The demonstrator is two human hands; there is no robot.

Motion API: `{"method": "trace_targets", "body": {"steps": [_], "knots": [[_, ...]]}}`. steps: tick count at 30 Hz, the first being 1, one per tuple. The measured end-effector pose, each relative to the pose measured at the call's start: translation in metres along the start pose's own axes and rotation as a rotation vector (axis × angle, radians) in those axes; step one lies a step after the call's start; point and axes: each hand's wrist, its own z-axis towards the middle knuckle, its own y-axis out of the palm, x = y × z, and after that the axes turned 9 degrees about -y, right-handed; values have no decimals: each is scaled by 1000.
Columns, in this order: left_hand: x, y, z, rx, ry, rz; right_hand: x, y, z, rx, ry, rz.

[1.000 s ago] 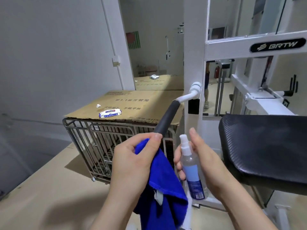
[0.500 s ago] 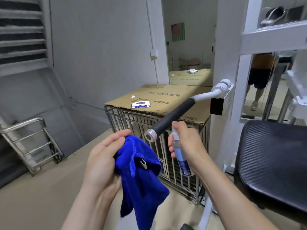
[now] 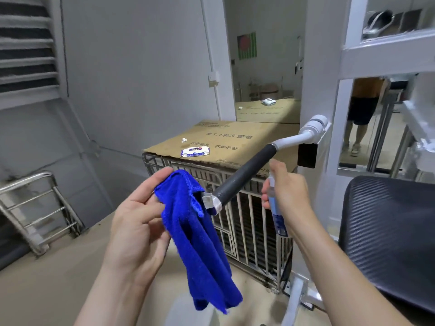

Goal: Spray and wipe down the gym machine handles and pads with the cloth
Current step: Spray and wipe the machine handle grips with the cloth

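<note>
spray bottle (image 3: pixel 278 220) mostly behind right hand (image 3: pixel 287 191) | left hand (image 3: pixel 136 222) pinches cloth (image 3: pixel 195 236) | pad (image 3: pixel 388 231) cropped

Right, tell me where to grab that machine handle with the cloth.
Wrap the cloth round the handle's black sleeve mid-length, coming from its left: it is a round bar, free end nearest, and the right hand with the spray bottle sits right of it.

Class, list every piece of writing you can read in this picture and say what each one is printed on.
"1.1米方管笼": on the cardboard, in large print.
"不能平放": on the cardboard, lower line.
Other print on the cardboard: too blurred to read.
Wipes pack label: too small to read.
Bottle label: too blurred to read.
</note>
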Motion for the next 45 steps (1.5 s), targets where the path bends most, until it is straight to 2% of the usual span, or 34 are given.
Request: {"method": "trace_targets", "body": {"steps": [4,12,15,17,20,22,24,28,32,36,42,45], "knots": [[4,-1,21,-82,39,66,1,-1,8,63,1,-2],[27,25,57,-103,154,91,-3,-6,27,119,7,15],[39,52,73,-245,254,239,-5,-6,28,96,38,67],[38,73,91,-393,277,404,-5,-5,29,78,57,84],[12,97,124,-541,350,1029,-7,-3,30,101,51,129],[-13,104,140,-664,292,1352,-7,-4,30,125,49,146],[-30,107,151,-712,227,1487,-4,-6,31,132,57,115],[-34,123,169,-616,263,1550,2,-9,35,183,69,85],[-50,147,181,-454,74,1691,5,-8,34,194,84,67],[-50,145,171,-454,47,1793,7,-9,30,193,69,65],[-23,93,122,-481,-61,1641,4,-1,19,123,36,58],[-13,64,100,-482,-147,1491,1,-1,22,115,37,58]]}}
